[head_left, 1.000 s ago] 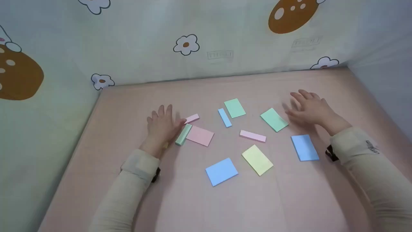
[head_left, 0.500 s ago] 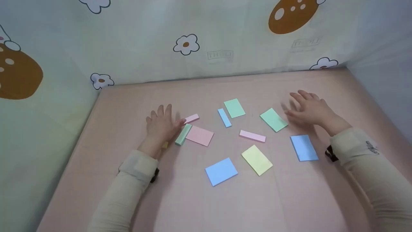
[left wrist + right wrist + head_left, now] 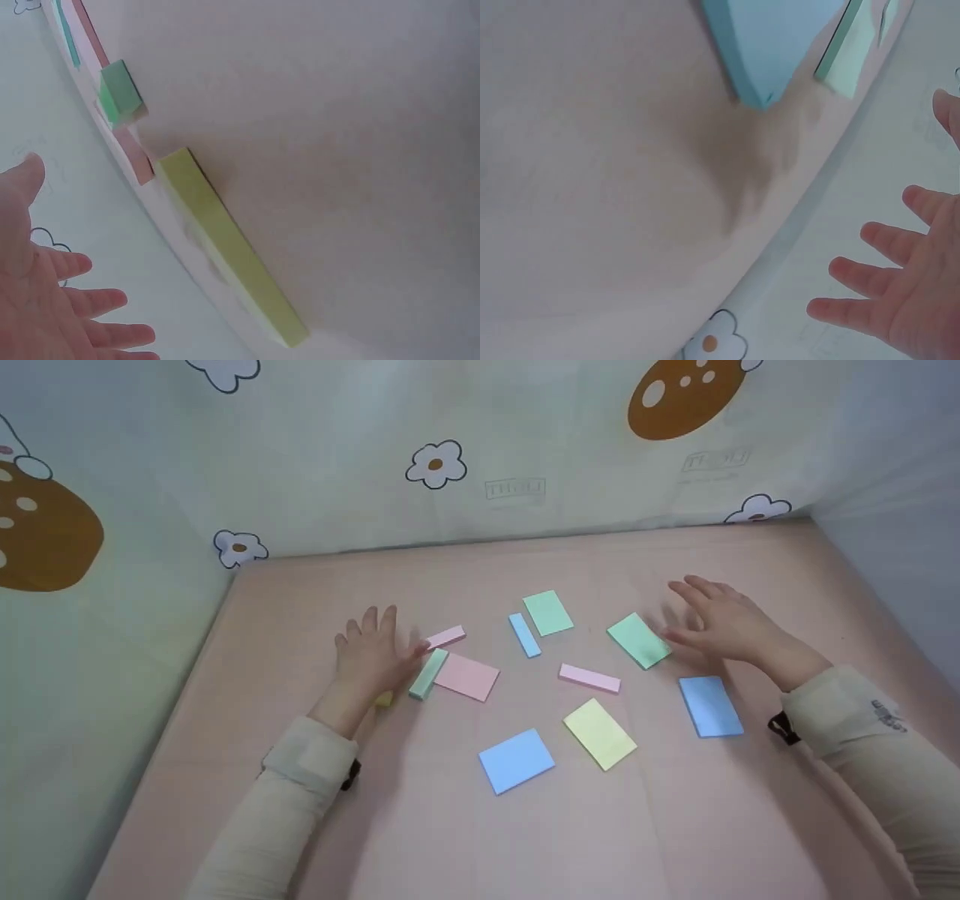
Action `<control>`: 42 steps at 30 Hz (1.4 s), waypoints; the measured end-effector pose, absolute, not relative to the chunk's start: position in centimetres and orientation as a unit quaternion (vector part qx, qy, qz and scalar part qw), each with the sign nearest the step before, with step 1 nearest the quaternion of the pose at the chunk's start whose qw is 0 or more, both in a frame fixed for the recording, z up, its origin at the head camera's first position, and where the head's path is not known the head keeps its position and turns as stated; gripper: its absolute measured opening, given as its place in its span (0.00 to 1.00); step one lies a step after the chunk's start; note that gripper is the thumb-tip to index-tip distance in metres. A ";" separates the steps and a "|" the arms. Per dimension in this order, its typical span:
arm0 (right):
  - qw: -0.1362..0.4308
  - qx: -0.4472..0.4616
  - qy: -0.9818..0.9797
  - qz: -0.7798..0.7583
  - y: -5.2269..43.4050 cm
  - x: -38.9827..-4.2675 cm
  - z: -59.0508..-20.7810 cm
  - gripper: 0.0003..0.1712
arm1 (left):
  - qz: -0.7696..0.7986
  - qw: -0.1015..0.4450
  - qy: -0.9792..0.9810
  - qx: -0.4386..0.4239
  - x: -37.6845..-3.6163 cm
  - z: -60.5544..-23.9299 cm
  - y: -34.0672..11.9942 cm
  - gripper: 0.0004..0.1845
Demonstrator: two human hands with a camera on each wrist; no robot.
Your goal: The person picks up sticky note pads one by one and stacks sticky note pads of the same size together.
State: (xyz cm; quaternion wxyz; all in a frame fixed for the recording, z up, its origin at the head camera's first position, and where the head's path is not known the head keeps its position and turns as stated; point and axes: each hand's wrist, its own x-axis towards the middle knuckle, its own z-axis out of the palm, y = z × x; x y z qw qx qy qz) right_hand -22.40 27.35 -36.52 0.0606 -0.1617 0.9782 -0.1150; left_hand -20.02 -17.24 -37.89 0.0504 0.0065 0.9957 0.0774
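Several pastel sticky-note pads lie scattered on a pink table (image 3: 300, 585). My left hand (image 3: 371, 649) is open with its fingers spread, its thumb beside a narrow pink pad (image 3: 446, 637) and a narrow green pad (image 3: 427, 673). A narrow yellow pad (image 3: 384, 699) peeks out by that wrist. The left wrist view shows the yellow pad (image 3: 225, 240), the green pad (image 3: 120, 90) and the open left hand (image 3: 52, 307). My right hand (image 3: 720, 619) is open, fingers spread, just right of a green pad (image 3: 638, 640). In the right wrist view that hand (image 3: 907, 300) holds nothing, with a blue pad (image 3: 772, 37) nearby.
More pads lie between the hands: pink (image 3: 466, 676), narrow blue (image 3: 523, 634), green (image 3: 547, 612), narrow pink (image 3: 589, 677), yellow (image 3: 600, 733), blue (image 3: 516, 760) and blue (image 3: 709, 706). Patterned fabric walls (image 3: 480, 450) close in the back and sides.
My left hand has drawn slightly left, uncovering a bit of the yellow pad. My right hand has shifted a little lower, closer to the green pad. The pads have not moved.
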 end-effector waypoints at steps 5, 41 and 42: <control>0.068 -0.153 0.975 -0.149 26.0 -20.8 -35.9 0.45 | 0.049 0.045 0.997 0.048 -18.1 -37.1 -15.9 0.37; 0.196 -0.182 0.957 -0.109 16.0 -12.0 -39.2 0.42 | 0.114 0.149 0.941 0.283 -13.1 -37.3 -11.4 0.12; 0.198 -0.179 0.957 -0.111 16.0 -11.9 -39.3 0.41 | 0.115 0.148 0.941 0.283 -13.0 -37.3 -11.4 0.13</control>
